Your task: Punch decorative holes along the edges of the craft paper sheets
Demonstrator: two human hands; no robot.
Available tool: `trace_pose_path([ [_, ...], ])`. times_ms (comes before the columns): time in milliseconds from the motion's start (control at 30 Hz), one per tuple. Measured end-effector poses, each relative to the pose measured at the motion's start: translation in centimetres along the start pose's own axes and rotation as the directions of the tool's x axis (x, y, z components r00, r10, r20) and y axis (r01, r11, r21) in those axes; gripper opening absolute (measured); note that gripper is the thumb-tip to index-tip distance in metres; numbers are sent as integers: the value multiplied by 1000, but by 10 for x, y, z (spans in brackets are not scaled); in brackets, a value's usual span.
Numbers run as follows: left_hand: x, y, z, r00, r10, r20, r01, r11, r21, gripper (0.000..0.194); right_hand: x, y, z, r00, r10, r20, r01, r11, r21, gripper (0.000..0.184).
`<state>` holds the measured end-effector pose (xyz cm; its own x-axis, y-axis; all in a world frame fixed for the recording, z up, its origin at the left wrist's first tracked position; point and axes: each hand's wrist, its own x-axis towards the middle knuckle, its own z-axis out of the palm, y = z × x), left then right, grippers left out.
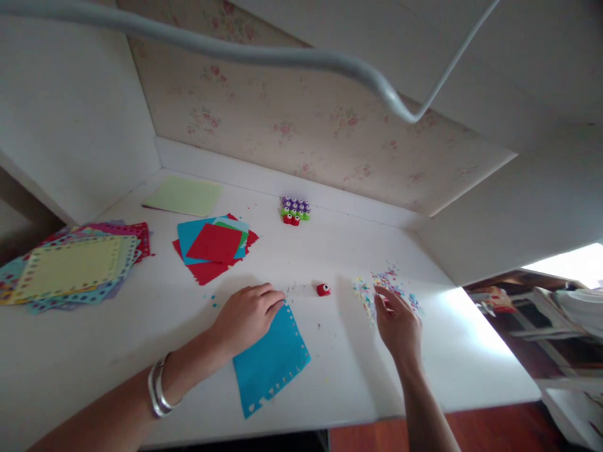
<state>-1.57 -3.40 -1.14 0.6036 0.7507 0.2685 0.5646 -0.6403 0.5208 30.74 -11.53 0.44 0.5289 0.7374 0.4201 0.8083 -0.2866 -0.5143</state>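
My left hand (249, 317), with a silver bracelet on the wrist, is closed at the upper corner of a blue sheet of paper (273, 358). Punched holes run along the sheet's right and lower edges, and its lower edge is ragged. My right hand (397, 323) is over a scatter of small coloured paper bits (365, 292), thumb and fingertips drawn together; whatever they hold is too small to make out. Between the two hands a small red craft punch (323, 289) stands on the white table.
Several purple, green and red punches (296, 210) stand near the back wall. Red and blue papers (214, 245) lie left of them, near pale green sheets (181, 196). Hole-edged sheets (70, 267) are piled at far left. A pale bar (282, 56) crosses overhead.
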Motion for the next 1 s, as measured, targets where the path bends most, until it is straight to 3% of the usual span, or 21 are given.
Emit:
trace_pose_path([
  [133,-1,1,2,1000,20,-23,-20,1000,16,27,-4,-8,6,990,-2,140,-8,997,73,40],
  [267,-4,6,1,997,77,17,-78,996,50,24,-10,-39,24,909,-206,362,126,964,234,40],
  [367,-5,10,1,989,134,59,-137,989,54,20,-10,-56,38,846,-318,428,227,941,252,37],
  [467,-6,11,2,980,172,98,-176,984,30,20,-7,-61,48,829,-341,443,250,935,252,30],
  [567,-7,11,3,975,187,121,-190,982,12,18,-3,-59,50,827,-366,427,268,924,274,25],
  [700,-11,10,3,964,213,162,-221,975,30,30,13,-46,46,824,-376,423,262,916,304,24],
  [900,-11,6,4,964,205,167,-219,974,66,30,68,-19,43,854,-291,431,184,944,273,24],
  [1000,-9,2,6,959,237,156,-246,969,38,31,94,-14,47,812,-357,462,289,933,212,23],
])
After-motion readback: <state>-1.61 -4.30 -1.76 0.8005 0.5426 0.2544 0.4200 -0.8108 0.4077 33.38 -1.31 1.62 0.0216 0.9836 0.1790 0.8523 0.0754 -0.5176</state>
